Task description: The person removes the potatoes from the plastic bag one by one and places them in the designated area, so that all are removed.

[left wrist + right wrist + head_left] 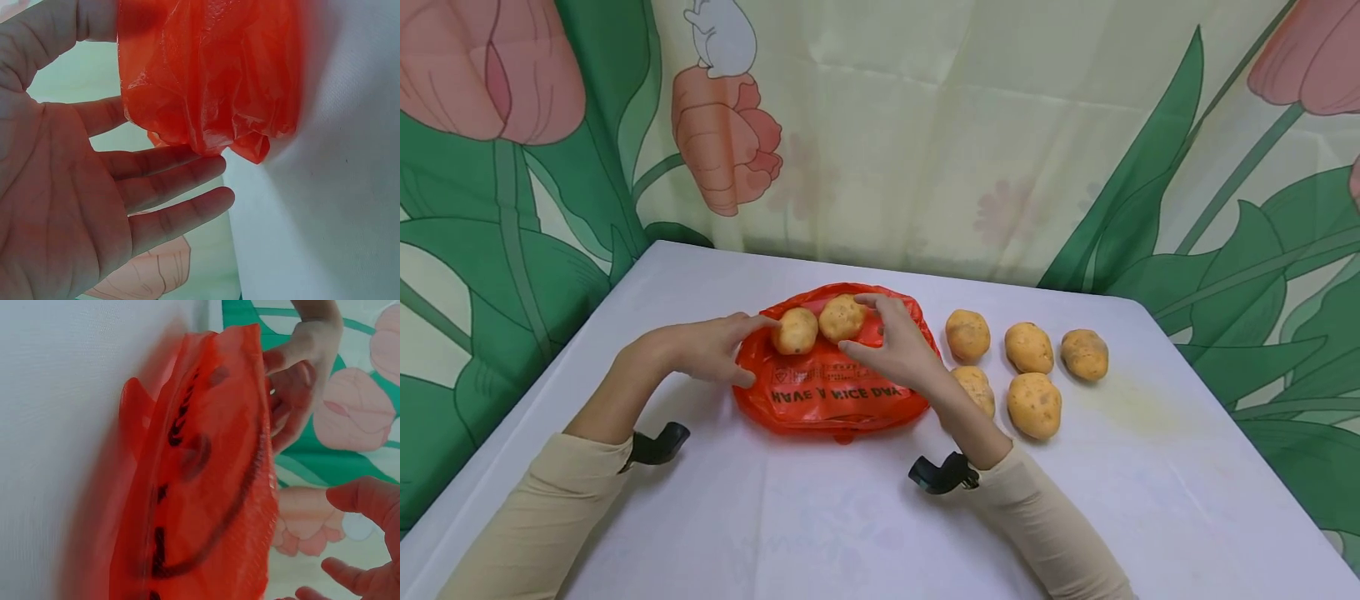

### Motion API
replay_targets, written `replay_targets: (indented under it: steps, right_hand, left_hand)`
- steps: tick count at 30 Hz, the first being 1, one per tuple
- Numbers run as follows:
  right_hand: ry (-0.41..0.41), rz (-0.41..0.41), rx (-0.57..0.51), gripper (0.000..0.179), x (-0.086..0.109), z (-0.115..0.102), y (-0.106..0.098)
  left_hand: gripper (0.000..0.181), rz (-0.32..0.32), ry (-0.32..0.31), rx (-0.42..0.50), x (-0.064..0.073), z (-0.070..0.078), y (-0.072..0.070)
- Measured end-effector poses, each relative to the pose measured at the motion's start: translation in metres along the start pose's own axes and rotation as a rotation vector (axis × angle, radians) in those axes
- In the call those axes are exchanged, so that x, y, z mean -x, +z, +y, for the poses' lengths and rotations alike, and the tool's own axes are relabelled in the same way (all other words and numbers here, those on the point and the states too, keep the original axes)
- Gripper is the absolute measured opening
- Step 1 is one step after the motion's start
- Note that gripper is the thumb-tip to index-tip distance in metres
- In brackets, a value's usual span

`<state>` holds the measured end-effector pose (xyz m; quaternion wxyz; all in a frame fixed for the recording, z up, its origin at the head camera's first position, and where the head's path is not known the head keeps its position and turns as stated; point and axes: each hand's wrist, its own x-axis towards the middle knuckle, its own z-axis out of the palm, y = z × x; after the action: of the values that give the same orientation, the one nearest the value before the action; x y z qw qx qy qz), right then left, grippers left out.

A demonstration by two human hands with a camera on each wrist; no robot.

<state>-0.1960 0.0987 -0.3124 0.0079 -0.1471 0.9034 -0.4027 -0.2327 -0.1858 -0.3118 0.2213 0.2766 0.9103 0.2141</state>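
Note:
A red plastic bag (pixel 842 408) with black lettering lies spread open on the table. Inside it sit two potatoes, one on the left (pixel 795 331) and one beside it (pixel 842 318). My left hand (pixel 718 346) is at the bag's left rim, index fingertip by the left potato. In the left wrist view its fingers (pixel 181 215) extend fairly straight alongside the red plastic; the thumb-side tip is hidden behind it. Over the bag's right part, my right hand (pixel 898 342) has thumb and fingers spread around the second potato's right side; whether they touch it I cannot tell.
Several loose potatoes (pixel 1033 406) lie right of the bag, one (pixel 973 387) partly behind my right forearm. A white cloth covers the table (pixel 820 517). A floral curtain (pixel 910 167) hangs behind its far edge.

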Motion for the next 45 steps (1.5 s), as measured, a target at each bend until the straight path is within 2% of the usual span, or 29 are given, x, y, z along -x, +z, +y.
replay_targets:
  steps: [5, 10, 19, 38, 45]
  right_hand:
    - [0.053, 0.024, -0.025, 0.071, -0.006, 0.004, 0.001]
    - [0.109, 0.053, -0.045, 0.072, -0.015, 0.005, 0.003]
    - [0.194, 0.004, -0.057, 0.078, -0.033, 0.003, 0.01]
    - [0.242, -0.043, 0.018, 0.075, -0.059, 0.009, 0.017]
    - [0.242, -0.048, 0.044, 0.077, -0.062, 0.011, 0.018]
  left_hand:
    - [0.079, -0.001, 0.017, -0.002, -0.005, 0.003, 0.001]
    - [0.08, -0.007, 0.002, -0.004, -0.006, 0.005, 0.0]
    - [0.08, -0.004, -0.005, -0.007, -0.003, 0.004, 0.0]
    - [0.083, -0.002, -0.006, 0.011, 0.001, 0.002, 0.001]
    - [0.083, 0.0, 0.001, 0.005, 0.001, 0.004, 0.002]
